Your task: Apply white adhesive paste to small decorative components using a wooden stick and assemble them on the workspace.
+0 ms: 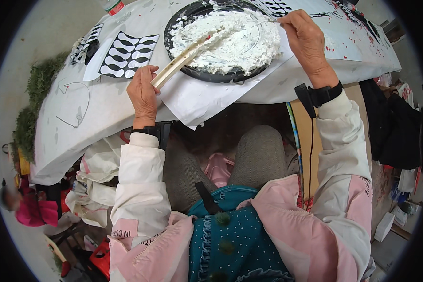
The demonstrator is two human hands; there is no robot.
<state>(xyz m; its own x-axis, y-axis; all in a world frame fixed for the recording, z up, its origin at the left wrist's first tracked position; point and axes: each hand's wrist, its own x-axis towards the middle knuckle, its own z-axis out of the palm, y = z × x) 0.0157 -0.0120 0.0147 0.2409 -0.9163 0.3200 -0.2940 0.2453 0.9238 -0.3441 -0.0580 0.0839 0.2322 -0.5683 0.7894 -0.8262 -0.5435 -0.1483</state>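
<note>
My left hand [144, 92] is closed around the near end of a long pale stick [183, 58], apparently wooden. Its far end lies in a white, fluffy paste [235, 40] that fills a wide black round tray [173, 55]. At the tray's far right, my right hand [306, 40] pinches what looks like the end of a thin wire [270, 21]. The wire's curved part reaches over the paste, where its outline is hard to make out. White paper [188, 104] lies beneath the tray.
On the table's left lie a bent wire shape [76, 123] and a black-and-white patterned sheet [129, 54]. A clear bottle [113, 7] stands at the back left. Small red bits [341, 46] dot the right side. Greenery [44, 80] borders the left edge.
</note>
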